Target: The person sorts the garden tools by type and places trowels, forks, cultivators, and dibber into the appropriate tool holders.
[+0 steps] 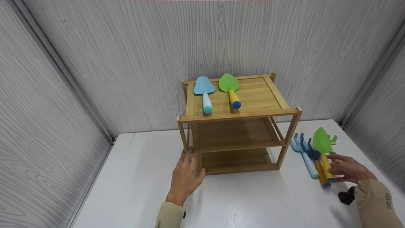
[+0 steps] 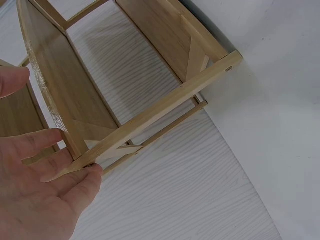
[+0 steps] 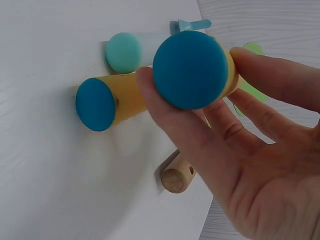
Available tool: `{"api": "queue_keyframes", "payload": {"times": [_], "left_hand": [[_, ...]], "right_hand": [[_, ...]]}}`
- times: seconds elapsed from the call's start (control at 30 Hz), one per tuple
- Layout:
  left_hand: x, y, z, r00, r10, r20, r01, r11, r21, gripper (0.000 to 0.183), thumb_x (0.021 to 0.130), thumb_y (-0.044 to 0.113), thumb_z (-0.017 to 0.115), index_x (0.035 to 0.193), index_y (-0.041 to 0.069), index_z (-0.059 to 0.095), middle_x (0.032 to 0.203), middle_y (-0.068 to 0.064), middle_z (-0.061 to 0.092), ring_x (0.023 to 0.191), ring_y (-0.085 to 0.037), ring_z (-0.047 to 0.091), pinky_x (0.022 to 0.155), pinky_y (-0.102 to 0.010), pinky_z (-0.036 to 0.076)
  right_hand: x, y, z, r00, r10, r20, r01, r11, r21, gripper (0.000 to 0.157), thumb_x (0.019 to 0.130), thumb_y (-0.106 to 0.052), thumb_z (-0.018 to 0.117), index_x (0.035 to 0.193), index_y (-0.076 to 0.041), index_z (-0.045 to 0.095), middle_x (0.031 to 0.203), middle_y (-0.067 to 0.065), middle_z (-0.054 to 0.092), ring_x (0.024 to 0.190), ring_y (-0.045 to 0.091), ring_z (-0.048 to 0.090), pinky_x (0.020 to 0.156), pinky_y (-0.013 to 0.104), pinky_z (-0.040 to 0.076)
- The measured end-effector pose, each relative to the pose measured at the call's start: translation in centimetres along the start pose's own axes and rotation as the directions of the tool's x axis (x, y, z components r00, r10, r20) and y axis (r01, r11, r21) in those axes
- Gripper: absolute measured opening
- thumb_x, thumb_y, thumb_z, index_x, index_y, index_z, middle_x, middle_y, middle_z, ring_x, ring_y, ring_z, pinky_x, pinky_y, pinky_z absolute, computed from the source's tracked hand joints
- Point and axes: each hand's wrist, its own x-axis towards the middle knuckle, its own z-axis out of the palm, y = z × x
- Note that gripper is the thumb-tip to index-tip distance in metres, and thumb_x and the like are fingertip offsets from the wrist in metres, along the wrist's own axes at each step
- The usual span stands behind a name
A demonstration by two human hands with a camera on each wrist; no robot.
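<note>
My right hand (image 1: 351, 169) holds a green trowel (image 1: 322, 142) by its yellow handle, thumb and fingers about the handle near its blue end cap (image 3: 190, 70). Beneath and beside it lie a light blue hand rake (image 1: 308, 161) and a dark blue hand rake (image 1: 311, 153) with a yellow handle. A green rake (image 1: 333, 139) is partly hidden behind the trowel; a wooden handle end (image 3: 175, 179) shows in the right wrist view. At the lower front left of a three-tier wooden rack (image 1: 240, 116), my left hand (image 1: 186, 179) touches the post with its fingers, thumb apart.
On the rack's top shelf lie a light blue trowel (image 1: 204, 85) and another green trowel (image 1: 228, 83) with a yellow handle. The lower two shelves show bare wood. Grey wood-grain walls (image 1: 126, 63) enclose the white table (image 1: 240, 199) at the back and sides.
</note>
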Motion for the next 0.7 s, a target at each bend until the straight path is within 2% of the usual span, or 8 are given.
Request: {"api": "queue_keyframes", "payload": {"times": [0.13, 0.27, 0.33, 0.53, 0.7], "left_hand": [[0.0, 0.0, 0.0, 1.0, 0.001, -0.005, -0.001, 1.0, 0.007, 0.06, 0.084, 0.021, 0.078, 0.131, -0.011, 0.057, 0.137, -0.028, 0.053, 0.122, -0.05, 0.055, 0.09, -0.049, 0.056], [0.0, 0.0, 0.1, 1.0, 0.02, -0.006, -0.02, 1.0, 0.013, 0.058, 0.084, 0.021, 0.078, 0.127, -0.012, 0.059, 0.136, -0.028, 0.054, 0.122, -0.051, 0.055, 0.09, -0.049, 0.056], [0.1, 0.0, 0.0, 1.0, 0.021, -0.008, -0.021, 1.0, 0.016, 0.058, 0.084, 0.021, 0.078, 0.127, -0.012, 0.059, 0.137, -0.028, 0.054, 0.122, -0.051, 0.056, 0.09, -0.049, 0.056], [0.3, -0.1, -0.1, 1.0, 0.004, -0.013, -0.003, 0.999, 0.033, 0.061, 0.084, 0.022, 0.079, 0.13, -0.012, 0.058, 0.137, -0.027, 0.054, 0.123, -0.049, 0.055, 0.092, -0.048, 0.056], [0.1, 0.2, -0.1, 1.0, 0.0, -0.004, 0.0, 1.0, 0.019, 0.061, 0.084, 0.022, 0.079, 0.13, -0.012, 0.057, 0.138, -0.028, 0.053, 0.123, -0.049, 0.055, 0.09, -0.048, 0.056]], "right_hand": [[-0.1, 0.0, 0.3, 0.999, -0.036, 0.004, 0.036, 0.999, -0.03, 0.079, 0.096, -0.001, 0.06, 0.153, 0.011, 0.006, 0.144, 0.044, 0.025, 0.102, 0.018, 0.062, 0.096, 0.058, 0.051], [-0.5, 0.0, 0.5, 0.997, -0.072, -0.001, 0.072, 0.996, -0.049, 0.078, 0.095, 0.001, 0.06, 0.151, 0.013, 0.007, 0.138, 0.039, 0.039, 0.1, 0.015, 0.063, 0.092, 0.055, 0.054], [-0.5, -0.2, 0.6, 0.997, -0.082, -0.007, 0.082, 0.995, -0.05, 0.079, 0.094, 0.002, 0.06, 0.152, 0.013, 0.008, 0.136, 0.037, 0.042, 0.098, 0.015, 0.063, 0.091, 0.053, 0.055], [-0.8, -1.1, 0.8, 0.995, -0.096, -0.014, 0.096, 0.994, -0.054, 0.081, 0.095, 0.0, 0.062, 0.154, 0.011, 0.007, 0.147, 0.046, 0.023, 0.098, 0.014, 0.063, 0.091, 0.049, 0.056], [-1.5, -1.3, 0.8, 0.995, -0.101, -0.024, 0.099, 0.993, -0.065, 0.083, 0.094, -0.001, 0.063, 0.154, 0.01, 0.007, 0.144, 0.044, 0.027, 0.098, 0.016, 0.063, 0.091, 0.05, 0.056]]}}
